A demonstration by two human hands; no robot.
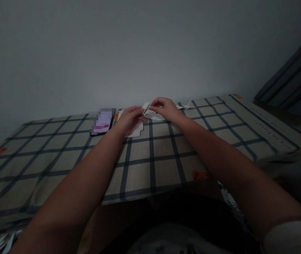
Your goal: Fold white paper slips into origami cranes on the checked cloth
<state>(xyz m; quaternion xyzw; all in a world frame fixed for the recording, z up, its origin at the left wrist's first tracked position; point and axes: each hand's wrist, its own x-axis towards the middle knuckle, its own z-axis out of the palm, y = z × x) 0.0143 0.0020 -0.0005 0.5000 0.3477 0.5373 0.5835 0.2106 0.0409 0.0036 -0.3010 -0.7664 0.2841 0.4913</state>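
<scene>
Both my hands meet near the back of the table, around a small white folded piece (146,107) that looks like paper. My left hand (130,119) pinches its left side between thumb and fingers. From the other side, the thumb and fingertips of my right hand (164,108) close on its right edge. Beneath my left hand lies a flat white sheet (135,132) with a notched edge. Another white piece (155,115) rests on the cloth under my right hand, partly hidden by it.
A phone (102,121) with a lit, blurred screen lies left of my hands. Thin white strips (188,106) sit right of them near the wall (140,49). A checked cloth (163,162) covers the table. Dark curtain folds (293,70) hang at the right.
</scene>
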